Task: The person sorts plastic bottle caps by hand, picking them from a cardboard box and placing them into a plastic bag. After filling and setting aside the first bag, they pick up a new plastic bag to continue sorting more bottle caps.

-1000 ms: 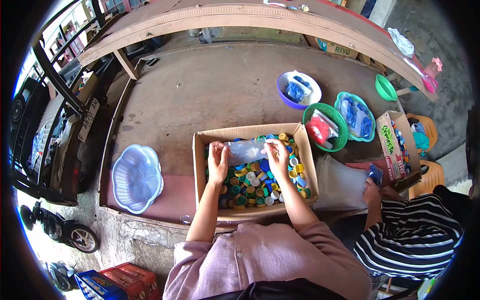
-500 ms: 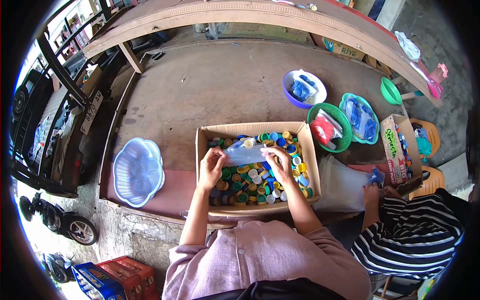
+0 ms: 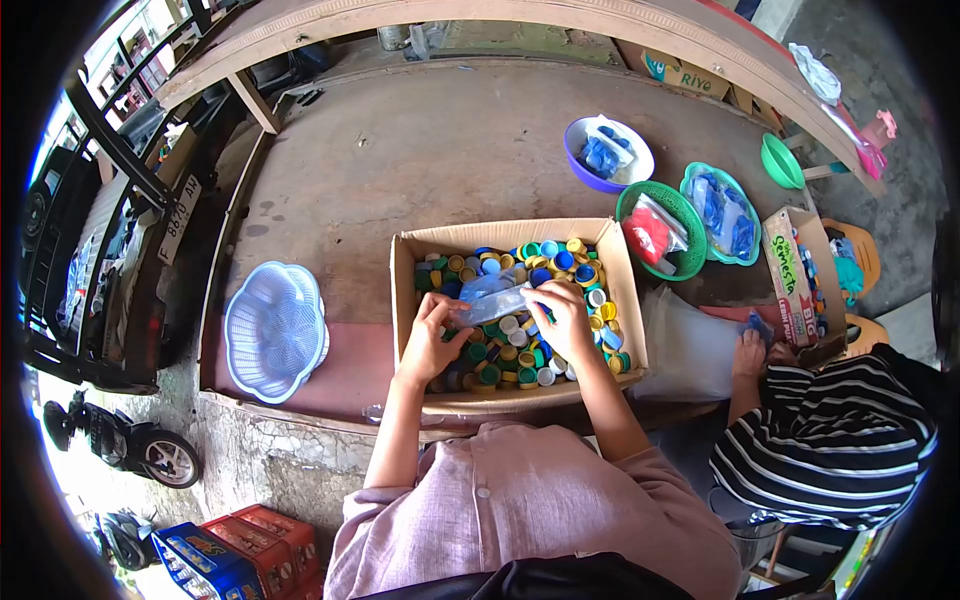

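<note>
Stretched between my two hands is a clear plastic bag (image 3: 492, 305) with something blue showing at its far side. My left hand (image 3: 432, 335) pinches its left end, and my right hand (image 3: 558, 318) pinches the right end between thumb and fingers. Both hands are over an open cardboard box (image 3: 622, 290). Loose bottle caps (image 3: 515, 350) in blue, green, yellow and white fill the box beneath the bag.
A pale blue plastic basket (image 3: 275, 330) stands left of the box. To the right are a purple-rimmed bowl (image 3: 577, 172), a green basket (image 3: 690, 215) and a light green tray (image 3: 752, 205) holding bagged items. A person in a striped top (image 3: 820, 440) handles a blue bundle beside a carton (image 3: 790, 275).
The bag has tilted, its right end now higher, and its blue part shows more. My left fingers have spread a little. The view has shifted slightly.
</note>
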The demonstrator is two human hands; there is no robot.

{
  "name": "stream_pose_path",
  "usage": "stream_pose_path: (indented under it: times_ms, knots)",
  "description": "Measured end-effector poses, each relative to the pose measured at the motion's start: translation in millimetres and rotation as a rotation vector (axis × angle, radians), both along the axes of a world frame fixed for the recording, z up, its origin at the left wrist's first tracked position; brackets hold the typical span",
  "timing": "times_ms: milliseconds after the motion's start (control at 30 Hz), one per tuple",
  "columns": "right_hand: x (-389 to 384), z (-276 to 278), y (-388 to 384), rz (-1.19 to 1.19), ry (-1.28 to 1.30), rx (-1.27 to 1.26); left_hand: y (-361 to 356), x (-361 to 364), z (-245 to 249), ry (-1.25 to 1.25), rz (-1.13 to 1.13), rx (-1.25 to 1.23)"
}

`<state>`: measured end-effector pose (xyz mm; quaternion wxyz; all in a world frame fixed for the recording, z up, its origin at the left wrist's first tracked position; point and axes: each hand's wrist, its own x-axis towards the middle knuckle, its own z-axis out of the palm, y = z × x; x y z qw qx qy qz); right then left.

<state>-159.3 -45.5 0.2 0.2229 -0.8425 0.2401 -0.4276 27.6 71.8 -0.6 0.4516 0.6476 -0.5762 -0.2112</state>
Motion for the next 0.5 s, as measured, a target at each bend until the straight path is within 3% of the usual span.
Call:
stream_pose_path:
  times_ms: [100, 167, 200, 500]
  knots:
    - [1.7, -3.9, 0.2, 0.000, -0.014, -0.007, 0.1, -3.5, 1.5, -0.013, 0.004, -0.034]
    - [2.1, -5.2, 1.2, 0.091, -0.130, 0.251, -1.0, -2.1, 0.7, -0.001, -0.004, -0.072]
    - [1.7, -4.6, 0.4, 0.114, -0.147, 0.265, -1.2, -0.9, -2.9, 0.054, -0.007, -0.106]
    - [-1.1, -2.0, -4.4, 0.119, -0.103, 0.215, -3.4, 4.6, -8.6, 0.273, 0.051, -0.184]
